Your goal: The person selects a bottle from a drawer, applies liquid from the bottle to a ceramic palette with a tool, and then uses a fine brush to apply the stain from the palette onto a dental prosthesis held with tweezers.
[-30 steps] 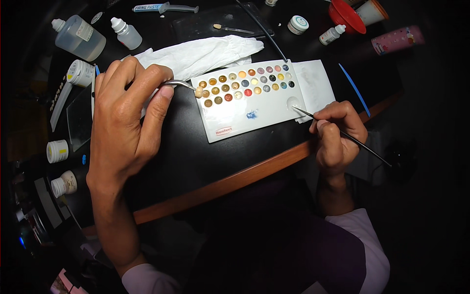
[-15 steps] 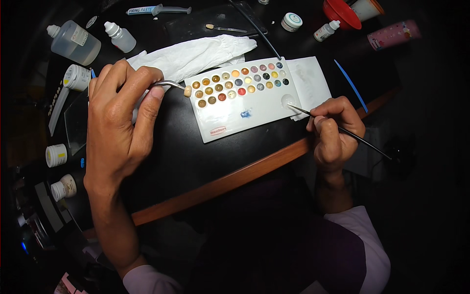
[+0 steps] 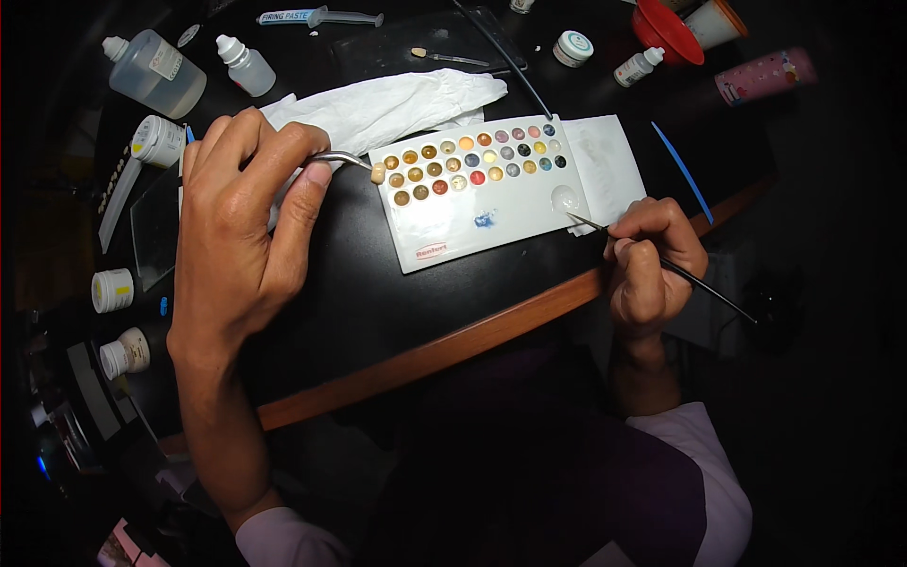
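Note:
Pinched in my left hand [image 3: 246,236] is a curved metal holder [image 3: 342,156] with a small tooth-coloured piece [image 3: 378,173] at its tip, beside the left edge of a white paint palette [image 3: 435,227]. Several rows of coloured wells cover the palette's upper part, with a blue smear [image 3: 485,219] below them. My right hand [image 3: 657,265] grips a thin dark brush [image 3: 690,274], its tip just below a round patch of clear liquid [image 3: 565,198] at the palette's right side. White paper [image 3: 614,161] lies under that side, and a crumpled tissue [image 3: 406,104] lies behind.
Plastic bottles [image 3: 158,76], jars [image 3: 111,290], a syringe [image 3: 319,17], a dark slab [image 3: 378,47], a red bowl [image 3: 666,28], a pink cylinder [image 3: 761,76] and a blue strip [image 3: 680,165] surround the work. The table's wooden edge [image 3: 435,350] runs below the palette.
The brush tip has moved slightly down, from on the clear patch to just below it. The whole view shifted a little and back; both hands still hold their tools.

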The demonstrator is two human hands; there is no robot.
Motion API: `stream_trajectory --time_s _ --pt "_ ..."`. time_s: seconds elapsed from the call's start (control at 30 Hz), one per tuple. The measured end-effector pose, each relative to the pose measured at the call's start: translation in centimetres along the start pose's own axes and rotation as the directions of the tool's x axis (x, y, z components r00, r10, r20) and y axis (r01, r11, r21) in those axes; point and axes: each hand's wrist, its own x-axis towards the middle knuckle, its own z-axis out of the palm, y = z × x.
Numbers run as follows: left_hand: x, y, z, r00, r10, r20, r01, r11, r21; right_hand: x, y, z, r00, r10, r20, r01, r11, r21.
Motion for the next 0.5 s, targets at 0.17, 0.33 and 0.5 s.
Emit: stream_trajectory --time_s 0.17,0.33,0.5 --pt "0.0 -0.1 0.1 1.000 0.018 0.025 -0.019 1.000 0.019 -0.1 -1.3 2.0 0.992 -0.106 0.067 0.098 0.989 0.112" --pt "-0.1 -0.2 0.2 1.000 0.004 0.006 -0.004 1.000 0.000 0.1 -1.3 3.5 0.968 -0.162 0.193 0.157 0.987 0.042" --pt "0.1 -0.2 0.5 0.999 0.043 -0.011 -0.043 0.999 0.007 0.2 -1.8 3.5 0.961 -0.141 0.240 0.139 0.990 0.026"
